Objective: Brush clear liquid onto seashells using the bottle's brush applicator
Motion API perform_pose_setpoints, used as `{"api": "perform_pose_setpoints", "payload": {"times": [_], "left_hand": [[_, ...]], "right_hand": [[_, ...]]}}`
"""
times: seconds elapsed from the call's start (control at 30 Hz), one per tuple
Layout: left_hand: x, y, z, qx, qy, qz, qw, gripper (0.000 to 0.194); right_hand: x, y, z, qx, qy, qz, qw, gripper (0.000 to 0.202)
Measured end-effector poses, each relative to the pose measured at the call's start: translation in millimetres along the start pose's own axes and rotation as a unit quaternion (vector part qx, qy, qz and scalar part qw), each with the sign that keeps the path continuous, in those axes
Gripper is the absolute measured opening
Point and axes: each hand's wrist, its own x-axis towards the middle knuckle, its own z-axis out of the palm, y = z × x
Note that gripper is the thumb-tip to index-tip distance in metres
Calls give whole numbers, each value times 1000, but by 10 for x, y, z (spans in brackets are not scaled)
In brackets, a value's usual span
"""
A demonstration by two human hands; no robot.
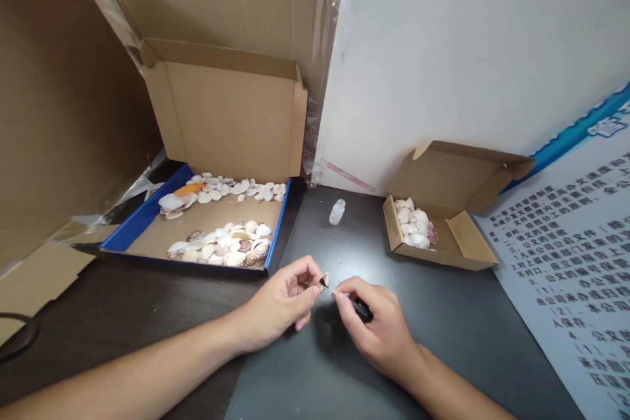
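Note:
Pinched between the thumb and fingers of my left hand (pixel 288 302) is a small pale shell (pixel 325 277). My right hand (pixel 377 321) is closed on a small brush whose black handle (pixel 363 310) shows under the fingers. A dark pointed tip (pixel 322 283) lies at the shell, and I cannot clearly follow the thin stem between it and my right fingers. Beyond both hands, a small clear bottle (pixel 337 212) with whitish contents stands uncapped on the dark table.
An opened blue-edged cardboard box (pixel 162 236) at the left holds many shells (pixel 231 243) in two groups. To the right, a smaller open carton (pixel 457 252) contains white shells (pixel 413 223). A printed sheet (pixel 566 275) borders the right side, and a white panel (pixel 443 65) rises behind.

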Motion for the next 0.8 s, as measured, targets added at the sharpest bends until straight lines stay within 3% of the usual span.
{"api": "perform_pose_setpoints", "payload": {"times": [0.33, 0.47, 0.57, 0.7, 0.8], "left_hand": [[2, 11, 12, -1, 9, -3, 1000, 28], [2, 5, 13, 0, 14, -7, 1000, 30], [6, 11, 21, -3, 15, -5, 1000, 29], [10, 33, 33, -8, 21, -5, 1000, 30], [15, 38, 33, -9, 22, -6, 1000, 29]], "right_hand": [[22, 28, -15, -23, 18, 18, 999, 20], [18, 26, -15, -11, -23, -30, 999, 19], [17, 30, -12, -31, 13, 14, 999, 21], [29, 35, -11, -15, -17, -15, 1000, 20], [37, 37, -10, -24, 4, 11, 1000, 21]]}}
